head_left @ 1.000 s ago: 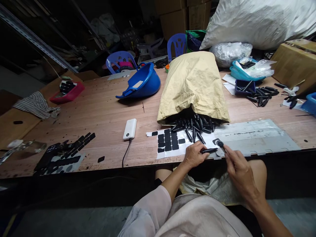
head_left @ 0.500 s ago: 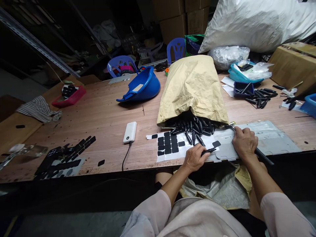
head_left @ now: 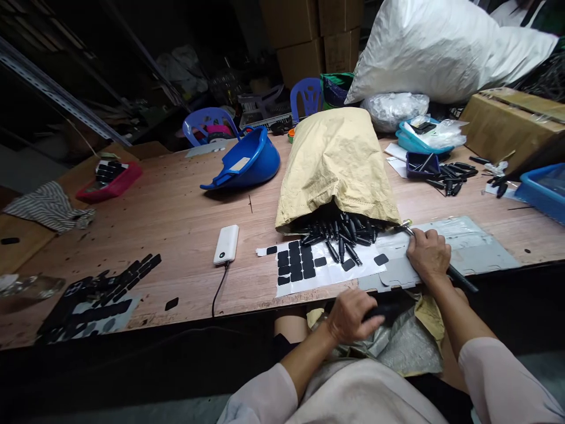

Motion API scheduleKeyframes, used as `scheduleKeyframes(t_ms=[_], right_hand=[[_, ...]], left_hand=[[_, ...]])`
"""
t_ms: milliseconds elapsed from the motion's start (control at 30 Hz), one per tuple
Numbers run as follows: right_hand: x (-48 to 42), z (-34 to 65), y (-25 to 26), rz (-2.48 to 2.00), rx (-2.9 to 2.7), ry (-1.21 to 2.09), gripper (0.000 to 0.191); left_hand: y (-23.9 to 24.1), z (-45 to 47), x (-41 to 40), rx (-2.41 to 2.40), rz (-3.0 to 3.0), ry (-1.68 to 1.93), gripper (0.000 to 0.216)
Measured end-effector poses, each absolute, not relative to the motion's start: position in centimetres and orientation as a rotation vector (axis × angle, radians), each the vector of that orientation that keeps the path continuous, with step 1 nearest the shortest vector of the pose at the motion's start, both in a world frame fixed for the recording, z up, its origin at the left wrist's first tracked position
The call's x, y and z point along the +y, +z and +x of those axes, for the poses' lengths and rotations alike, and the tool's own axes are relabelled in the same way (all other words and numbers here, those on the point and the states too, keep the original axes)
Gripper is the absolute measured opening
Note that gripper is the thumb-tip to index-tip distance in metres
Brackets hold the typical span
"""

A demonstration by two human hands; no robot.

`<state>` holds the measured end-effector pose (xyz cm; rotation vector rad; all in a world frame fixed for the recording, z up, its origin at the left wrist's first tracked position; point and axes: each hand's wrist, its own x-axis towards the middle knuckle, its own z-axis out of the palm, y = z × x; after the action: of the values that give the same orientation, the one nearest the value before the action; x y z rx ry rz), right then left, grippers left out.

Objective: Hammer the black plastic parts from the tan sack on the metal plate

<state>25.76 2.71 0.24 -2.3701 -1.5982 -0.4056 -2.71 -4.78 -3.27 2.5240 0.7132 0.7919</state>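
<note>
My left hand (head_left: 351,321) is below the table's front edge, over a grey bag (head_left: 397,347) on my lap, closed on a blurred black pen-like part (head_left: 384,311). My right hand (head_left: 427,254) rests on the grey flat sheet (head_left: 468,250) at the table edge and grips a long thin tool (head_left: 459,280) whose metal tip (head_left: 406,228) points toward the tan sack. A heap of black pen-like parts (head_left: 342,232) spills from the sack's mouth onto a white sheet of black stickers (head_left: 300,262).
A tan woven sack (head_left: 338,162) lies mid-table, a tipped blue basin (head_left: 247,162) to its left, a white power bank (head_left: 226,244) with a cable nearer. Black stickers (head_left: 101,288) lie at left, a red tray (head_left: 110,176) further back. Bins, loose black parts (head_left: 445,174) and a cardboard box (head_left: 507,123) stand right.
My left hand has dropped from the table edge down to my lap with the black part. My right hand reached forward onto the grey sheet with the tool and has stayed there.
</note>
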Motion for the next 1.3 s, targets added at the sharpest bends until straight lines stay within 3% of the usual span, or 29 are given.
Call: scheduleKeyframes(t_ms=[100, 233, 333, 567, 633, 700, 800, 867, 1033, 1300], right_hand=[[2.7, 25.7, 0.3, -2.383, -1.601, -0.399, 0.034], [2.8, 25.6, 0.5, -2.399, -1.587, -0.389, 0.034], [2.8, 25.6, 0.6, -2.406, -1.587, -0.384, 0.035], [2.7, 25.7, 0.5, -2.394, -1.606, -0.393, 0.035], [2.7, 25.8, 0.4, -2.394, -1.606, -0.395, 0.035], [2.7, 25.8, 0.3, -2.394, -1.604, -0.394, 0.035], [2.7, 25.7, 0.3, -2.389, -1.601, -0.394, 0.035], [2.7, 25.7, 0.4, -2.388, -1.600, -0.390, 0.034], [2.7, 25.5, 0.7, -2.398, -1.597, -0.375, 0.036], [2.6, 25.3, 0.9, -2.408, -1.597, -0.341, 0.035]], left_hand=[[-5.4, -2.9, -7.7, 0.610, 2.557, 0.356, 0.034], [-7.3, -3.2, -8.8, 1.040, 2.299, -0.315, 0.025], [-7.9, -3.2, -8.3, 1.208, 2.164, -0.499, 0.024], [-7.0, -2.8, -9.2, 1.119, 2.257, -0.276, 0.010], [-5.8, -2.6, -9.6, 1.014, 2.330, -0.013, 0.008], [-4.0, -2.4, -9.0, 0.993, 2.369, 0.326, 0.023], [-0.7, -2.5, -5.4, 1.250, 2.272, 0.771, 0.037], [1.3, -2.7, -1.6, 1.539, 2.074, 0.912, 0.033], [3.6, -3.2, 5.5, 2.042, 1.744, 0.672, 0.013], [3.3, -5.8, 3.9, 2.103, 1.829, 0.487, 0.005]])
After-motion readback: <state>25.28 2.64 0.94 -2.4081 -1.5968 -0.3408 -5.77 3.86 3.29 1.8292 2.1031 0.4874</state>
